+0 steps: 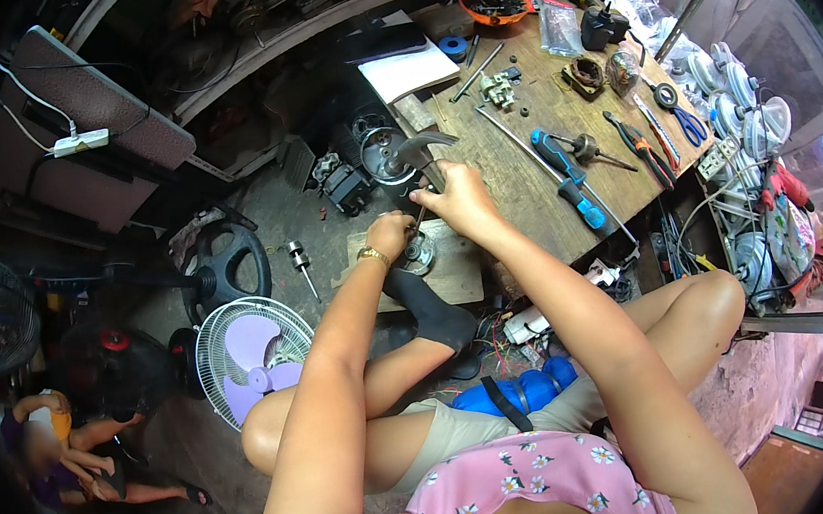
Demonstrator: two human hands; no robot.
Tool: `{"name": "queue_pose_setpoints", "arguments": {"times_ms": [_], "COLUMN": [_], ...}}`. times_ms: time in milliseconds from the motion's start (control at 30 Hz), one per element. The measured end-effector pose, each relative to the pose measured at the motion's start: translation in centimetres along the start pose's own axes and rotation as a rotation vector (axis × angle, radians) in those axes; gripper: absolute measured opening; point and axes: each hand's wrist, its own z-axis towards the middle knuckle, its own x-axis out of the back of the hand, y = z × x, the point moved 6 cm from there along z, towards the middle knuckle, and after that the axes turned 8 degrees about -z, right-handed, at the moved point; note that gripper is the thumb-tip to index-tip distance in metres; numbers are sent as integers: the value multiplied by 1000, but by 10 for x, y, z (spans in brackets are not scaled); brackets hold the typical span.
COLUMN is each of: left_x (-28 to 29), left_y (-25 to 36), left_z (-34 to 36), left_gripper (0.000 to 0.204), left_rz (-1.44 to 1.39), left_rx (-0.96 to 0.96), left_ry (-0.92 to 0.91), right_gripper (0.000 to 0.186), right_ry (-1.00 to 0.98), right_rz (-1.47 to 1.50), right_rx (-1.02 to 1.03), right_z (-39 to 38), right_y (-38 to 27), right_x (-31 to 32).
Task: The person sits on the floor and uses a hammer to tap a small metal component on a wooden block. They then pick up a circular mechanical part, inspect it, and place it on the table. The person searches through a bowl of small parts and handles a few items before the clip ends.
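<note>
right grip (459,196): clenched round hammer (415,148) | left grip (393,235), nearer: apparently pinching thin rod (421,217), long axis toward round metal part (418,255) | part: on wooden board (460,277), just right of left grip, bodyward

head | left fisheye, head-worn | faces down | close above lap (428,444), hands (463,200) farther out
</note>
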Motion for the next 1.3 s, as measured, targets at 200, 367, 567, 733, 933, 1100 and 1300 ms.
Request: {"name": "queue_pose_setpoints", "arguments": {"times_ms": [200,367,567,733,933,1100,1300], "left_x": [-5,2,6,3,6,25,66], "left_y": [-33,-43,-37,-26,-20,-5,35], "left_z": [-27,-42,-48,-43,-36,-38,-44], "left_gripper": [42,53,37,38,37,38,30], "left_rz": [-335,-289,-220,-121,-136,-55,-466], "left_rx": [448,572,470,302,245,91,-275], "left_ry": [69,-159,-44,43,72,154,189], "right_gripper": [31,33,33,31,34,36,38], "right_ry": [10,-75,-39,-93,-130,-158,-215], "right_rz": [35,-24,24,7,13,-8,-64], "right_rx": [29,23,91,99,126,89,130], "right_z": [-7,-10,-13,-17,-15,-9,2], "right_y": [8,2,0,-1,11,13,-1], "right_x": [18,11,6,1,-18,-25,-36]}}
